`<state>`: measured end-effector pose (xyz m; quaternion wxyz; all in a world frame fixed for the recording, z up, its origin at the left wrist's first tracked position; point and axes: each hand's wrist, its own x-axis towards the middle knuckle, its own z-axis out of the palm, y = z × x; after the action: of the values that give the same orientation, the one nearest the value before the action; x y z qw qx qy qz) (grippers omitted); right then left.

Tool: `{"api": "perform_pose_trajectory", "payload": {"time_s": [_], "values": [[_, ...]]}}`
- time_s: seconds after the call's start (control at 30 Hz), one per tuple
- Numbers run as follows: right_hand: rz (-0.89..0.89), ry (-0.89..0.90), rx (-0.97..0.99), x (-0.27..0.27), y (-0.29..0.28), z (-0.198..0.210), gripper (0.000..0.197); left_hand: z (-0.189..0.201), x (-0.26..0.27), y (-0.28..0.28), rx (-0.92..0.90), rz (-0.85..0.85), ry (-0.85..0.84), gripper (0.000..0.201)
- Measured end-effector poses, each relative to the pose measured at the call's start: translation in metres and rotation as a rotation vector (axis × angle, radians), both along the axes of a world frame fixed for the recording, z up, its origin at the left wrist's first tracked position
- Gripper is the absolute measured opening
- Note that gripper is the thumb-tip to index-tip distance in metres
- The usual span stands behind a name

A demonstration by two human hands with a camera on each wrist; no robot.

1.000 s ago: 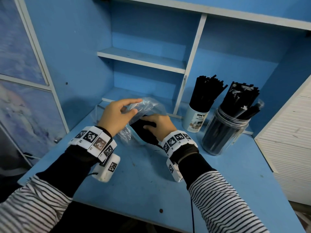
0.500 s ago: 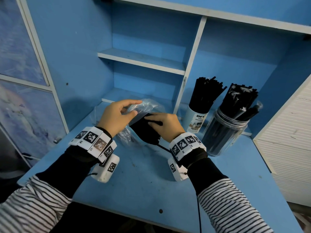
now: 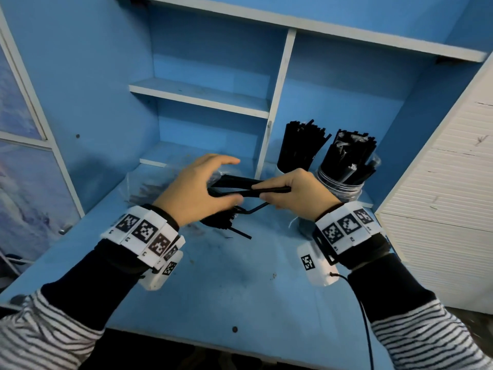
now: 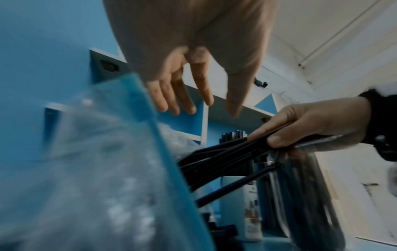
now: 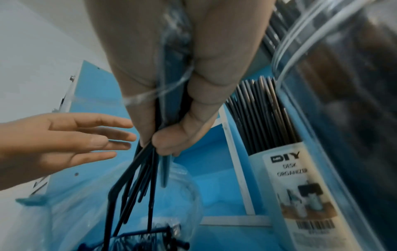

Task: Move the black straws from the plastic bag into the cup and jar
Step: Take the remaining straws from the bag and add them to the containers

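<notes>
Pulling a small bunch of black straws point(image 3: 240, 186) out of the plastic bag point(image 3: 149, 182) with my right hand point(image 3: 296, 193), which is clenching them near one end.

I am holding my left hand point(image 3: 197, 190) with fingers spread and grasping nothing, hovering over the bag on the desk point(image 3: 240, 284). Next I am judging I need to lift the bunch clear, turn it upright and lower it into one of two containers at far right: one cup point(image 5: 285, 178) and one jar point(image 3: 338, 185), both already crowded. I cannot count the straws I am gripping.
</notes>
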<state>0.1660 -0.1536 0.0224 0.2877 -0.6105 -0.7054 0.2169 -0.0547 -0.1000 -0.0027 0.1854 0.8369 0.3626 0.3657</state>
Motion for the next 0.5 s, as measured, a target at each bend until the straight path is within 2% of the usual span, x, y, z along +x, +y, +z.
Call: {"api": "perform_pose_trajectory", "payload": {"time_s": [0.1, 0.17, 0.27, 0.37, 0.4, 0.5], "values": [[0.018, -0.025, -0.017, 0.006, -0.01, 0.013, 0.023, -0.004, 0.026, -0.005, 0.017, -0.046, 0.308, 0.107], [0.045, -0.045, -0.034, 0.009, -0.017, 0.022, 0.023, -0.01, 0.04, -0.001, 0.05, -0.044, 0.395, 0.109], [0.085, -0.058, -0.078, 0.012, -0.029, 0.035, 0.023, -0.012, 0.056, 0.007, 0.028, -0.038, 0.335, 0.08], [0.098, -0.078, -0.078, 0.014, -0.041, 0.049, 0.024, -0.006, 0.068, 0.009, -0.025, 0.003, 0.263, 0.02], [0.104, -0.09, -0.076, 0.014, -0.044, 0.054, 0.024, -0.003, 0.071, 0.008, -0.036, 0.011, 0.261, 0.016], [0.095, -0.111, -0.042, 0.016, -0.052, 0.073, 0.03, 0.0, 0.077, 0.004, -0.096, -0.028, 0.144, 0.026]]}}
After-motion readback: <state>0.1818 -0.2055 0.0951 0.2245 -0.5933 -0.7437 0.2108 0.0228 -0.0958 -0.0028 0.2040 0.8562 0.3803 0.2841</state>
